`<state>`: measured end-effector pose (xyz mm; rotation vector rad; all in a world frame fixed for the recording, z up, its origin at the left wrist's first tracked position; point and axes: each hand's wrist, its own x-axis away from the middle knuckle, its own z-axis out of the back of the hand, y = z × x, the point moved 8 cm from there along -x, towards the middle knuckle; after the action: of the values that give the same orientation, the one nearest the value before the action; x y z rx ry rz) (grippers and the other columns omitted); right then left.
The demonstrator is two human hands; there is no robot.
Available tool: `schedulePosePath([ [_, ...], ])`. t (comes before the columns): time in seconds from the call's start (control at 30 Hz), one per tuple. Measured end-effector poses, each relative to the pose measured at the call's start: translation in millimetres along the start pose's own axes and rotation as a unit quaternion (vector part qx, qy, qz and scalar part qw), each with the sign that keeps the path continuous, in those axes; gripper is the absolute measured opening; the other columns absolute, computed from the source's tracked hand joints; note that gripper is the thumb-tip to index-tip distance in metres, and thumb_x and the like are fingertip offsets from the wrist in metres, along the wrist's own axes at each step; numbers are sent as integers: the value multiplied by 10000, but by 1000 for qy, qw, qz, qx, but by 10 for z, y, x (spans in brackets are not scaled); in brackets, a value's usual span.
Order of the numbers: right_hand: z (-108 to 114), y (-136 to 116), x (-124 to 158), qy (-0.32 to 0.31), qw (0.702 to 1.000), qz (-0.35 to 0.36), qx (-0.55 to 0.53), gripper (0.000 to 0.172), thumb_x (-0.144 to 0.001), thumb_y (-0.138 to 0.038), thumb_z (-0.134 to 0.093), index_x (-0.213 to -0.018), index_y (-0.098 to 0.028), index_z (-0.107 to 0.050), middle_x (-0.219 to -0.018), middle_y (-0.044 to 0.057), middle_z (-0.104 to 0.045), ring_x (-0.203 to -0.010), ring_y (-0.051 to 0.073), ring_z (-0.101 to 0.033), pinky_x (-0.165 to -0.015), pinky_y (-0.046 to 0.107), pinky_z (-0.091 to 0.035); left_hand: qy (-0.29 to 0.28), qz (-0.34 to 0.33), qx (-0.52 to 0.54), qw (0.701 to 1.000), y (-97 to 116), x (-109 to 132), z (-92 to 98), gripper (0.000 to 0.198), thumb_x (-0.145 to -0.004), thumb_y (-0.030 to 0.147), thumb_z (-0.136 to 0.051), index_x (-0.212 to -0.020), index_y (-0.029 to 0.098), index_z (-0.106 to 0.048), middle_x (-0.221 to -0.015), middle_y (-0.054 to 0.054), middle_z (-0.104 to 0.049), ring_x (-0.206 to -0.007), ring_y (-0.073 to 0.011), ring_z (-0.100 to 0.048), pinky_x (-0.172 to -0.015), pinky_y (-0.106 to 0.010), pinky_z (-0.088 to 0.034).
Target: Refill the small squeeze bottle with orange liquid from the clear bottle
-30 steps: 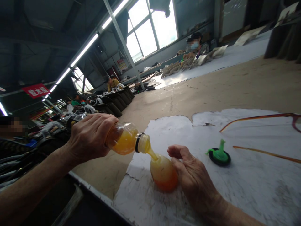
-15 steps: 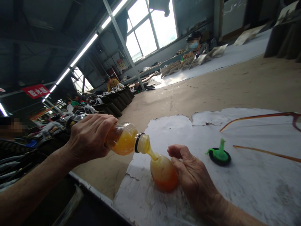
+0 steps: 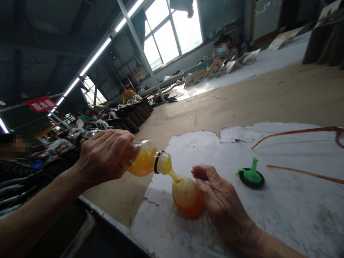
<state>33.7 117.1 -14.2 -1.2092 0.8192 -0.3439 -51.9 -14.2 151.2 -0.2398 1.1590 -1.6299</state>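
Observation:
My left hand (image 3: 104,154) is closed round a clear plastic bottle (image 3: 141,157) with a black neck ring. The bottle is tipped to the right, and thick yellow-orange liquid runs from its mouth. The stream goes into the open top of a small round translucent pot (image 3: 187,197), whose lower part looks deep orange. My right hand (image 3: 223,200) curves round the pot's right side, thumb against it; some of its fingers are hidden. To the right, a green nozzle on a black round cap (image 3: 252,176) rests on the white paper (image 3: 290,208).
Eyeglasses (image 3: 295,134) lie at the right, their temples toward the cap. The torn paper covers part of a brown tabletop (image 3: 242,96). Dark bags with white handles (image 3: 131,113) line the left. A masked person (image 3: 227,53) sits across the table among grey pieces.
Almost nothing differs. Liquid keeps flowing from the tipped bottle into the pot, and both hands hold nearly the same position.

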Motion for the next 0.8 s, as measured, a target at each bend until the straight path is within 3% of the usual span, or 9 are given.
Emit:
schedulePosePath([
  [0.8, -1, -4, -2, -1, 1000, 3, 9, 266, -783, -317, -354, -934, -180, -525, -906, 75, -619, -844, 191, -591, -767, 328, -485, -3, -5, -2, 1000, 13, 2, 2, 250, -706, 191, -621, -929, 96, -559, -822, -108, -659, -769, -246, -635, -705, -364, -512],
])
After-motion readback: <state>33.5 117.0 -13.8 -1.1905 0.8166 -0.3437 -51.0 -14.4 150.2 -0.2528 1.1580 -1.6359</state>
